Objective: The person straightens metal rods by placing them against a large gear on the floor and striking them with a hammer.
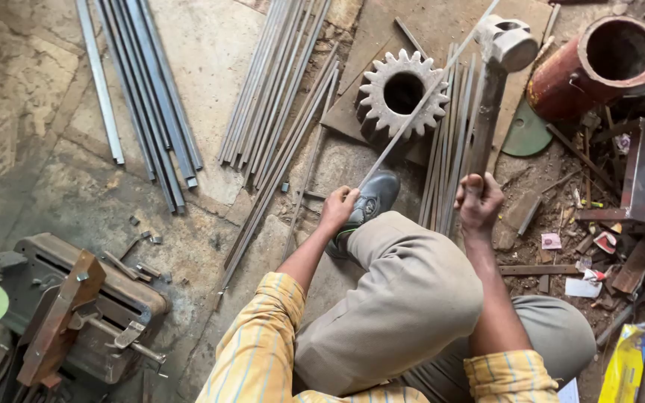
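Head view: left hand (pixel 337 209) grips a thin rod (pixel 427 93); right hand (pixel 478 201) clenches a hammer (pixel 490 97). Yellow packet (pixel 625 366) at four o'clock; bare floor (pixel 24 97) at ten.

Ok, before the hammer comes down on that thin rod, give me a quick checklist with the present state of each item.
1. Left hand grips the thin grey metal rod: ok.
2. Right hand grips the long-handled steel hammer, head raised: ok.
3. Rod lies across the big toothed steel gear: ok.
4. Grey shoe close beside the gear: not ok.
5. Left hand apart from the gear: ok.
6. Gear seated steady on the brown board: cannot tell.
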